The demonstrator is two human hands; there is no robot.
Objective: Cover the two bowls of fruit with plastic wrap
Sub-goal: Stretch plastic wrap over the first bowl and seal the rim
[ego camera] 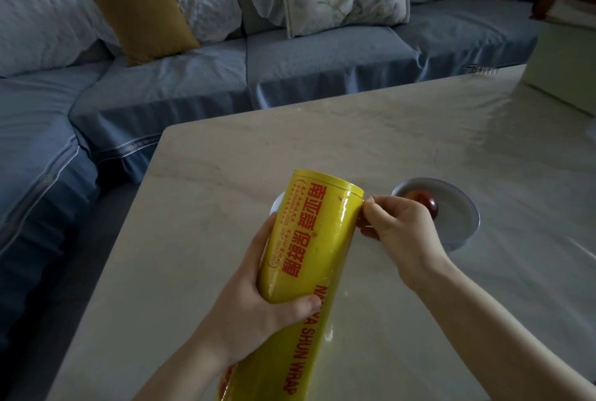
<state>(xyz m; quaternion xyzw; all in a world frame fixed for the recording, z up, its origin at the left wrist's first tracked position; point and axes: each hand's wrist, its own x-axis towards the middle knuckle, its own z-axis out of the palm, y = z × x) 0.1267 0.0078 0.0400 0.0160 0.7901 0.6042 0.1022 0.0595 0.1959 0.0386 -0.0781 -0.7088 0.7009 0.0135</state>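
Over table (322, 149), glossy yellow wrap roll (309, 239)

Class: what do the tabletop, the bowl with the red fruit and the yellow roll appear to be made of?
Tabletop: probably polished marble or imitation, pale veining, sheen. Bowl: likely glazed ceramic or enamel, smooth grey-white. Roll: glossy plastic film, highlights; core unseen.

The person's left hand (258, 297) and right hand (400, 233) are bare, and so are both wrists. The left forearm (180, 371) and the right forearm (503, 329) are uncovered along all of their visible length, down to the near edge of the view. Both arms look slim and smooth
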